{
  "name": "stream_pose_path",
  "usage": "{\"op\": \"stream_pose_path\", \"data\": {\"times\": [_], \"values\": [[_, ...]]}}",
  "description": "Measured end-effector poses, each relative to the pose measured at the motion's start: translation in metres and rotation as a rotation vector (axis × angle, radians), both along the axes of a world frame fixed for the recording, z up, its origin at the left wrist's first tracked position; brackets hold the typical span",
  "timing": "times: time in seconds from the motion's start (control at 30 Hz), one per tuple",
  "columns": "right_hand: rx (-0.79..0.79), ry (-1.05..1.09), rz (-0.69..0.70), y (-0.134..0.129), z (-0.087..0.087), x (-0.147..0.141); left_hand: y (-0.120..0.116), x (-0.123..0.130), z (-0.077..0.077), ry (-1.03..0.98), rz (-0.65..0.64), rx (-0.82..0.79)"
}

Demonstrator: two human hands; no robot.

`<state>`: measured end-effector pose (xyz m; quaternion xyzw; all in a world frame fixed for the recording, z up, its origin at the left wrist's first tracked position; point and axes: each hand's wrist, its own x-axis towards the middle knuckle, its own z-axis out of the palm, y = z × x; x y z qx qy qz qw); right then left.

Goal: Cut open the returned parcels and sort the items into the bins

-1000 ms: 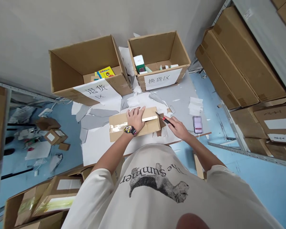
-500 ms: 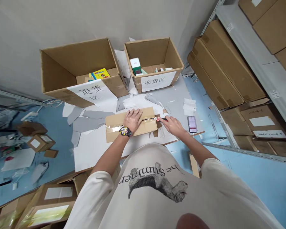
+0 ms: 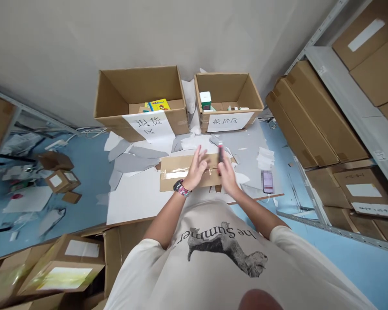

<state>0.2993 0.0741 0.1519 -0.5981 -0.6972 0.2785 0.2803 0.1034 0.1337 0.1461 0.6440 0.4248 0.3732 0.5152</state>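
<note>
Where the white board tabletop [image 3: 132, 202] meets the wall, a large open corrugated carton [image 3: 142, 88] and a smaller one [image 3: 228, 88] stand side by side. Ragged grey paper scraps [image 3: 132, 162] litter the board. Mid-board lies a flat, tape-sealed cardboard parcel [image 3: 177, 165]. Above it the hands are apart but close: the left hand [image 3: 196, 168] is open, fingers spread and blurred, its contact with the parcel impossible to tell; the right hand [image 3: 228, 172] grips an upright red-and-black box cutter [image 3: 220, 154]. A patterned watch [image 3: 178, 186] circles the left wrist.
</note>
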Motion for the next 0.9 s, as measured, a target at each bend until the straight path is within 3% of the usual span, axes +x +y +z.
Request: {"op": "stream_pose_path", "data": {"times": [0.07, 0.13, 0.2, 0.27, 0.37, 0.47, 0.63, 0.7, 0.83, 0.9], "values": [[0.007, 0.076, 0.177, -0.007, 0.01, -0.047, -0.017, -0.022, -0.006, -0.158, 0.133, -0.117], [0.02, 0.048, 0.293, -0.009, 0.017, -0.08, -0.03, -0.063, -0.015, -0.253, 0.395, -0.201], [0.024, -0.115, 0.338, -0.004, 0.018, -0.103, -0.042, -0.117, -0.023, -0.282, 0.668, -0.243], [-0.001, -0.336, 0.343, 0.005, 0.015, -0.12, -0.054, -0.173, -0.025, -0.272, 0.806, -0.257], [-0.063, -0.588, 0.369, 0.018, 0.005, -0.14, -0.071, -0.239, -0.019, -0.169, 0.737, -0.274], [-0.073, -0.649, 0.363, 0.02, -0.005, -0.145, -0.074, -0.268, -0.011, -0.043, 0.548, -0.264], [0.054, -0.524, 0.368, 0.005, -0.017, -0.128, -0.044, -0.271, -0.013, 0.031, 0.346, -0.216], [0.036, -0.488, 0.353, 0.005, -0.018, -0.122, -0.03, -0.269, -0.018, 0.047, 0.272, -0.194], [-0.104, -0.407, 0.367, 0.023, -0.006, -0.112, -0.015, -0.262, -0.029, 0.038, 0.194, -0.204], [-0.079, -0.404, 0.366, 0.031, 0.001, -0.107, -0.014, -0.259, -0.035, 0.022, 0.204, -0.219]]}}
